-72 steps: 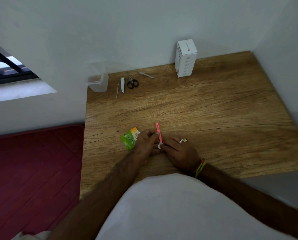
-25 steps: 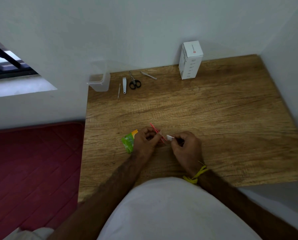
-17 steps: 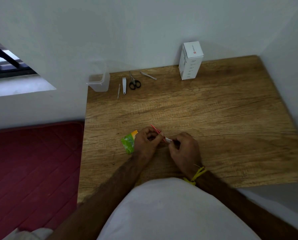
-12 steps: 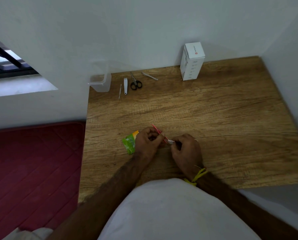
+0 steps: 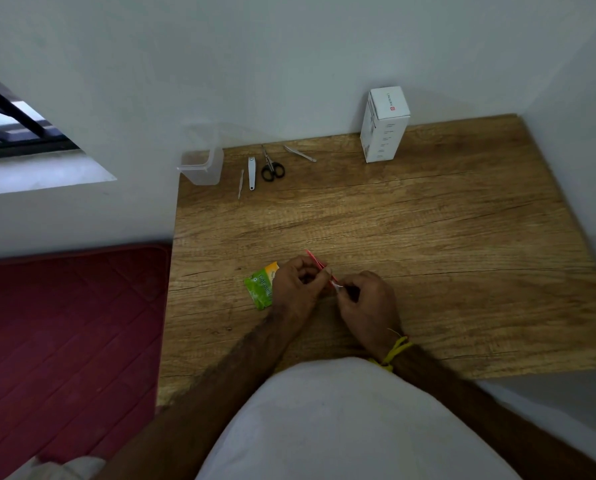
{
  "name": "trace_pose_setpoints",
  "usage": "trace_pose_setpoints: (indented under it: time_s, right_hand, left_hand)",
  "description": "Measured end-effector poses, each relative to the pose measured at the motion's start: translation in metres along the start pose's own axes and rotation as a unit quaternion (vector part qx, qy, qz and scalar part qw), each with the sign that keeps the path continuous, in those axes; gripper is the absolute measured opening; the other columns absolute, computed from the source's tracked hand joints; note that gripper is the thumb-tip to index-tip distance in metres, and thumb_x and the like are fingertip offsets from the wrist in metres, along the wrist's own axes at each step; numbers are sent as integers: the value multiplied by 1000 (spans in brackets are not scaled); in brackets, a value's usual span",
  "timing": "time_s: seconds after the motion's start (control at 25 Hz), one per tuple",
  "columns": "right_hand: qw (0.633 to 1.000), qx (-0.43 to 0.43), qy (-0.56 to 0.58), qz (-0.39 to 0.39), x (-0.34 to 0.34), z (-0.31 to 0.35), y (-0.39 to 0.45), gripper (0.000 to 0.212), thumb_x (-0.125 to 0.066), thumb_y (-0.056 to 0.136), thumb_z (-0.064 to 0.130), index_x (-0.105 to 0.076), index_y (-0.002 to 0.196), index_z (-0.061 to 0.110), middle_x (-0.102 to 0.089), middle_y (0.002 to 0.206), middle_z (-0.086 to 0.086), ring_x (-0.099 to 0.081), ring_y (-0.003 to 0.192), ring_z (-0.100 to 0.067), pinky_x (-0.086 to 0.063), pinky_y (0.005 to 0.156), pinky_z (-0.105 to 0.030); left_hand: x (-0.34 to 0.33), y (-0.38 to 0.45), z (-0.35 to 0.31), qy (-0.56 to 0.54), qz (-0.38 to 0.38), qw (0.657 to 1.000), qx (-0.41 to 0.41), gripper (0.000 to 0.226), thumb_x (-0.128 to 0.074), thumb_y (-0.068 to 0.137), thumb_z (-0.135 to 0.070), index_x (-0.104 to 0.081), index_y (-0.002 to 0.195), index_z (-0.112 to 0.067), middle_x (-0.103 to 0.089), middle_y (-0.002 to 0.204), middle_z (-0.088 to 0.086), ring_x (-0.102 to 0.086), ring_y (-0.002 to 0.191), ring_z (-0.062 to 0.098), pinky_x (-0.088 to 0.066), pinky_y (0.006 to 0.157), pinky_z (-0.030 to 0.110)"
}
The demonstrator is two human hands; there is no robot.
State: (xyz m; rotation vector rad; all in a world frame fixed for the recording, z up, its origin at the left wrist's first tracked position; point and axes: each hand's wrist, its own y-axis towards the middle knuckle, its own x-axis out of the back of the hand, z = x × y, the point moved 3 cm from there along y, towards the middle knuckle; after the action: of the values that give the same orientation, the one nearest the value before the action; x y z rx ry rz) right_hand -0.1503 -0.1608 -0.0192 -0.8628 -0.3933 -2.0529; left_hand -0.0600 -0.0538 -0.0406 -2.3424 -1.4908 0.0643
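My left hand pinches a thin pink nail file, which slants up and away from my fingers over the wooden table. Close to its right, my right hand pinches a small white wipe against the lower end of the file. The two hands almost touch there. A green and yellow sachet lies flat on the table just left of my left hand, partly under it.
At the back of the table lie a slim metal tool, a nail clipper, black-handled scissors and tweezers. A clear plastic container stands at the back left corner, a white box at the back right. A red mat covers the floor left.
The pink file has tipped from lying nearly flat to slanting on edge in my left hand. My right hand has brought the white wipe from a little to the right up against the file.
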Motion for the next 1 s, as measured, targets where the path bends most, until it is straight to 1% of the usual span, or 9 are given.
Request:
trace_pose_setpoints:
  time_s: [0.16, 0.24, 0.4, 0.52, 0.6, 0.68, 0.76, 0.88, 1.0]
  right_hand:
    - [997, -57, 52, 20, -2, -4, 3, 15, -70, 86, 15, -77, 98, 11, -72, 92, -5, -64, 85, -15, -47, 74, -24]
    - [994, -82, 68, 29, -2, -5, 5, 15, -69, 86, 15, -78, 98, 12, -72, 93, -3, -64, 86, -14, -47, 75, -23]
    - [995, -75, 57, 45, -1, -5, 4, 15, -69, 87, 12, -77, 99, 11, -72, 93, -2, -64, 87, -14, -46, 76, -22]
    - [996, -56, 59, 29, -1, 0, 4, 13, -69, 86, 12, -78, 96, 11, -71, 90, -2, -63, 86, -15, -46, 74, -23]
    - [998, -45, 41, 19, 1, 1, 6, 13, -69, 86, 13, -77, 97, 12, -67, 91, -1, -60, 86, -13, -45, 74, -24]
    - [999, -43, 21, 22, 2, -2, 5, 15, -68, 87, 15, -77, 98, 12, -67, 94, -3, -60, 88, -15, -48, 78, -29]
    - [998, -54, 16, 30, 1, -4, 3, 16, -68, 87, 14, -76, 100, 10, -67, 96, -6, -60, 90, -17, -47, 78, -28]
    - [998, -43, 25, 25, -3, 5, 7, 13, -67, 88, 13, -76, 97, 9, -65, 94, -5, -58, 89, -17, -42, 75, -25]
    - [999, -32, -5, 36, -5, 1, 6, 14, -66, 89, 17, -75, 97, 10, -64, 94, -4, -58, 91, -18, -47, 77, -30]
  left_hand:
    - [-2, -2, 0, 37, 5, 999, -8, 15, -75, 85, -11, -72, 98, -5, -76, 82, 8, -75, 77, 22, -62, 75, 44]
    - [-2, -3, 2, 29, 1, 1000, -2, 15, -75, 86, -14, -72, 97, -4, -77, 83, 8, -75, 77, 21, -62, 75, 41]
    - [-3, -4, 1, -19, 1, 999, 49, 27, -64, 96, -24, -73, 91, 1, -76, 79, 12, -74, 73, 20, -62, 71, 34]
    - [-2, -3, -4, -59, 9, 996, 64, 25, -63, 96, -18, -72, 93, 5, -75, 80, 14, -74, 74, 22, -62, 67, 29]
    - [-2, -5, -8, -84, 5, 994, 64, 20, -64, 95, -12, -68, 99, 7, -75, 82, 17, -75, 74, 25, -63, 67, 32]
    - [-1, -7, -11, -99, -8, 993, 59, 18, -65, 93, -8, -63, 106, 3, -74, 83, 21, -75, 75, 31, -63, 69, 40]
    - [-2, -8, -10, -99, -18, 993, 60, 20, -67, 92, -7, -58, 108, 2, -74, 83, 22, -75, 75, 34, -63, 72, 47]
    - [-1, -9, -5, -69, -37, 995, 64, 22, -70, 91, -9, -59, 106, 2, -76, 83, 19, -75, 76, 32, -62, 74, 48]
    - [1, -9, -3, -71, -56, 994, 63, 19, -72, 89, -8, -60, 102, -1, -76, 82, 18, -75, 74, 32, -62, 73, 46]
